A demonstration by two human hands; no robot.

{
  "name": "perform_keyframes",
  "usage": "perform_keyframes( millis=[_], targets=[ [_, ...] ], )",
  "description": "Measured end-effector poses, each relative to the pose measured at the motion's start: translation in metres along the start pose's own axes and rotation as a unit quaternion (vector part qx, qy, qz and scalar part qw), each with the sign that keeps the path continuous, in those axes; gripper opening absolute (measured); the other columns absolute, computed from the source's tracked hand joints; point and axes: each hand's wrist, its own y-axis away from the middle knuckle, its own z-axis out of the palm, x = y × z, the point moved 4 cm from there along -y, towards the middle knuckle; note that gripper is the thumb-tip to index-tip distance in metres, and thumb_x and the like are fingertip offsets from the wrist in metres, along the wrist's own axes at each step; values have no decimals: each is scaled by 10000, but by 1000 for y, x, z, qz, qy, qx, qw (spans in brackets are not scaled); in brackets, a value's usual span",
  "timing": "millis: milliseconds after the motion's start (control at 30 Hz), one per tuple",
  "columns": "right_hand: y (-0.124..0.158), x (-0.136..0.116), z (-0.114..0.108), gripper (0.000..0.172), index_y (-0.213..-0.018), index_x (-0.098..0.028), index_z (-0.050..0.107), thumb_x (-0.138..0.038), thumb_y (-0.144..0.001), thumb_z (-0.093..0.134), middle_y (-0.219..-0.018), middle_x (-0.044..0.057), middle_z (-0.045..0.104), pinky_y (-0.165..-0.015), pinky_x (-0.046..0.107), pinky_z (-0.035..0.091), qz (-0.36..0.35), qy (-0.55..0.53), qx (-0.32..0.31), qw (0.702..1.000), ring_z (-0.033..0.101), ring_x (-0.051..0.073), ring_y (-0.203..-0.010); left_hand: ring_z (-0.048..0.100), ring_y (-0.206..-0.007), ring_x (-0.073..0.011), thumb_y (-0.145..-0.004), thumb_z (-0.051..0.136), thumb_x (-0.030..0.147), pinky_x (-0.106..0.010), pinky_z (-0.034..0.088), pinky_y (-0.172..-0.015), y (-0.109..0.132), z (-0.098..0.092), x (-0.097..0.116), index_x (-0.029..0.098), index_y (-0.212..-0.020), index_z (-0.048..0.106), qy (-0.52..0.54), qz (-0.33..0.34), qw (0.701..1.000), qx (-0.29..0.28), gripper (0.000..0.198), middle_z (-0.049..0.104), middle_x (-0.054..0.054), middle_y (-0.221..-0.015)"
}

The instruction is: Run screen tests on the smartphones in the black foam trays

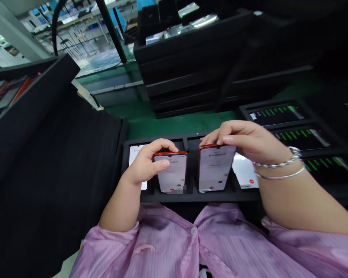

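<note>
My left hand (pixel 149 160) grips the top edge of an orange-rimmed smartphone (pixel 173 173), thumb on its lit white screen. Beside it, my right hand (pixel 243 139) is closed on the upper edge of a second smartphone (pixel 216 168), also lit white with a red dot low on the screen. Both phones stand tilted up, their lower ends at a black compartment tray (pixel 197 197). Another lit phone (pixel 245 173) lies in the tray under my right wrist. Partly behind my left hand lies one more white-screened phone (pixel 135 154).
To the right, a black tray (pixel 300 125) holds phones with green bars on dark screens. Stacked black trays (pixel 188 73) rise at the back on the green tabletop (pixel 133 116). A tall black stack (pixel 46 154) stands at the left, with phones (pixel 14 90) in its top tray.
</note>
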Motion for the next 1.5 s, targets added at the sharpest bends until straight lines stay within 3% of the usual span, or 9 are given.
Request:
perform_keyframes(
  millis=[200, 400, 633, 733, 833, 967, 1133, 1367, 1500],
  targets=[
    [-14, 20, -1, 471, -769, -201, 523, -579, -810, 801, -814, 21, 695, -666, 280, 439, 61, 0, 37, 997, 601, 152, -741, 726, -1008, -255, -930, 648, 514, -358, 592, -867, -6, -11, -1, 224, -1024, 761, -227, -16, 966, 123, 325, 775, -67, -1049],
    [-20, 22, -3, 430, -966, -183, 668, -577, -833, 776, -971, 47, 708, -795, 300, 477, 64, -15, 6, 998, 620, 162, -874, 739, -940, -227, -925, 672, 569, -311, 591, -797, -6, -18, -14, 200, -1170, 720, -34, -39, 985, 166, 446, 770, -95, -1044],
    [-18, 16, 0, 637, -1127, -174, 659, -715, -803, 749, -1072, 101, 732, -821, 342, 536, 49, -91, -84, 991, 688, 211, -945, 730, -974, -234, -874, 723, 609, -314, 591, -804, -8, -20, -19, 218, -1183, 730, -27, -73, 984, 163, 498, 759, -93, -1094],
    [-23, 18, -5, 595, -1026, -155, 722, -715, -826, 728, -1061, 98, 726, -868, 329, 521, 25, -16, -45, 999, 668, 200, -976, 726, -986, -248, -857, 734, 615, -322, 588, -835, -8, -24, -17, 208, -1037, 781, -70, -73, 979, 179, 448, 768, -94, -1051],
    [-27, 21, -8, 644, -941, -150, 746, -776, -795, 707, -997, 90, 724, -863, 334, 516, 22, 7, -33, 999, 656, 201, -935, 736, -887, -240, -869, 699, 648, -315, 598, -765, -7, -28, -18, 207, -1008, 789, -27, -74, 977, 200, 471, 772, -82, -936],
    [-26, 22, -14, 531, -859, -165, 722, -695, -826, 735, -881, 49, 699, -739, 277, 476, 40, 33, 17, 998, 607, 146, -806, 734, -934, -231, -859, 734, 610, -293, 594, -797, -5, -28, -17, 212, -1004, 796, -54, -77, 974, 205, 428, 778, -78, -988],
    [-21, 20, -15, 551, -1029, -182, 711, -686, -810, 742, -988, 66, 729, -676, 269, 484, 52, 6, 33, 998, 655, 167, -840, 728, -779, -211, -846, 733, 642, -277, 591, -666, -2, -32, -20, 199, -1044, 785, -14, -85, 966, 245, 488, 767, -68, -879],
    [-19, 18, -17, 634, -963, -175, 701, -778, -766, 725, -936, 88, 744, -741, 300, 530, 60, -22, 42, 997, 689, 188, -850, 743, -858, -235, -852, 703, 678, -306, 603, -739, -3, -33, -24, 191, -1077, 773, -19, -90, 964, 249, 541, 777, -89, -935],
    [-18, 21, -19, 635, -960, -171, 729, -776, -765, 736, -1010, 104, 747, -662, 263, 488, 90, 27, 52, 994, 676, 181, -866, 745, -928, -243, -840, 727, 664, -316, 599, -810, -6, -32, -25, 187, -1057, 778, -51, -97, 966, 235, 526, 783, -105, -982]
  ],
)
